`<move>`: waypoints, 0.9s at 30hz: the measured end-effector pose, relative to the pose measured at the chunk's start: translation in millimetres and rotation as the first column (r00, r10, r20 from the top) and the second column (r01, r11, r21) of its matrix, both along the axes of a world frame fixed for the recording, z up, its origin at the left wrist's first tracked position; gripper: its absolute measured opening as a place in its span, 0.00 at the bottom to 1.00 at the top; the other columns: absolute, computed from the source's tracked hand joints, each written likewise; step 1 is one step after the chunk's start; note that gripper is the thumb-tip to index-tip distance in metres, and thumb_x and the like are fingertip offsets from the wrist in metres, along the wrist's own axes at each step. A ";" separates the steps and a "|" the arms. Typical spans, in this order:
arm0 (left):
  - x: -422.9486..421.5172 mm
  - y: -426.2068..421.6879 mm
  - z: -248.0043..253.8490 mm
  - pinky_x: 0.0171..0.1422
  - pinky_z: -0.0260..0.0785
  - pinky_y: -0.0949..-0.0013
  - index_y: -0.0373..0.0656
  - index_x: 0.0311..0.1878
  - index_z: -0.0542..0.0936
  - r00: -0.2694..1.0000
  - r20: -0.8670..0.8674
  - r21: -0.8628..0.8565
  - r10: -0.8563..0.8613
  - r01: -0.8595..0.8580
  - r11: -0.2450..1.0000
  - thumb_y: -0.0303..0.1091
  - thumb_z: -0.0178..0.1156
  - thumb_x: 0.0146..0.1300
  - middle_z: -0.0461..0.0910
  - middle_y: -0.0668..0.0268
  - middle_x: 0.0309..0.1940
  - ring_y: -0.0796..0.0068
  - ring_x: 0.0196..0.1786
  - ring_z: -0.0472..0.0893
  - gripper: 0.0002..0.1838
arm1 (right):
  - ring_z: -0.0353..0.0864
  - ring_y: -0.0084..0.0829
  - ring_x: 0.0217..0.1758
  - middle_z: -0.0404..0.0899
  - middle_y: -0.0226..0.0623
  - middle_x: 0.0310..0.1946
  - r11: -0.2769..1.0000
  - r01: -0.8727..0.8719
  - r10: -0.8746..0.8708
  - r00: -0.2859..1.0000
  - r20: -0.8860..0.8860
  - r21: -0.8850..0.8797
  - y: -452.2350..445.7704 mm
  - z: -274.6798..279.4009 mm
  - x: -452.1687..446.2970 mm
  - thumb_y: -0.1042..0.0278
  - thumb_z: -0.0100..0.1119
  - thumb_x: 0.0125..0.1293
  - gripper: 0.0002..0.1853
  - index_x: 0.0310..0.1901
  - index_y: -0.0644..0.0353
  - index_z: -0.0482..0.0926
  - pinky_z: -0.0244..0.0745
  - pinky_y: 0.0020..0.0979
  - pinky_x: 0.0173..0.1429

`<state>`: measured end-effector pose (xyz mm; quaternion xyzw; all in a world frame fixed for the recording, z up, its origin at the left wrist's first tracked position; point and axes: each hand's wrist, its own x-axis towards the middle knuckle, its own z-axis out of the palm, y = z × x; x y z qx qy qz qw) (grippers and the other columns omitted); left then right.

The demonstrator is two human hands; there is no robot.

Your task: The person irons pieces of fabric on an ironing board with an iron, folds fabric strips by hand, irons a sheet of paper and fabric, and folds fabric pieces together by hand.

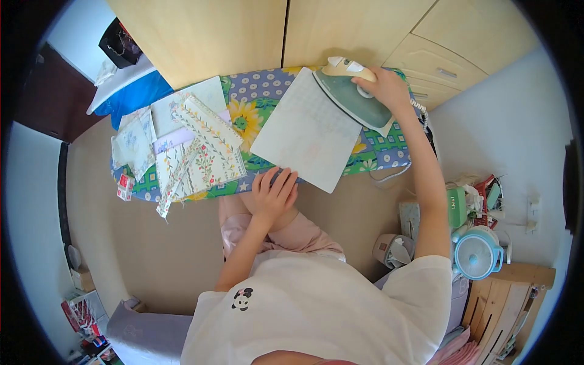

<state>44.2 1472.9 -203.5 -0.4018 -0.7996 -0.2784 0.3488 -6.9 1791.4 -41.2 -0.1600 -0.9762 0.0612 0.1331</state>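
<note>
My right hand (pixel 384 90) is wrapped round the handle of a clothes iron (pixel 351 97), green-grey with a cream top. The iron rests at the right end of the ironing board, its soleplate partly over a flat white rectangle (pixel 307 134) with a faint grid, perhaps a mat or folded cloth. At the board's near edge lies my left hand (pixel 275 190), fingers stretched out, beside the white rectangle's lower-left side. Both are on the ironing board (pixel 261 91), whose cover has blue, green and yellow flower patterns. Beneath the right forearm runs the iron's white cord (pixel 420 108).
Several flower-print fabric pieces (pixel 204 158) lie at the board's left, one strip hanging over the edge. A small red-and-white box (pixel 125 187) sits at the left edge. Wooden cabinets (pixel 347 30) stand behind. At right are a bin (pixel 389 249) and a light-blue fan (pixel 477 255).
</note>
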 end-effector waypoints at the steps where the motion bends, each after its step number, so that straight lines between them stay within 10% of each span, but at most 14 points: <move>1: 0.3 -1.1 -0.9 0.55 0.61 0.60 0.53 0.45 0.81 1.000 0.002 -0.003 0.003 -0.003 1.000 0.35 0.62 0.49 0.77 0.74 0.48 0.68 0.53 0.72 0.17 | 0.82 0.41 0.37 0.82 0.41 0.31 1.000 -0.003 0.003 1.000 0.002 -0.003 -1.2 -0.6 -0.5 0.34 0.57 0.52 0.29 0.40 0.55 0.81 0.75 0.39 0.39; 27: -0.8 0.9 -1.2 0.62 0.54 0.61 0.48 0.51 0.79 0.999 0.030 -0.103 0.021 -0.018 0.995 0.37 0.57 0.55 0.77 0.71 0.53 0.78 0.58 0.75 0.18 | 0.83 0.41 0.32 0.82 0.41 0.27 0.989 0.064 -0.064 0.998 -0.004 0.130 -7.7 -2.9 2.2 0.30 0.51 0.54 0.32 0.38 0.56 0.80 0.76 0.40 0.33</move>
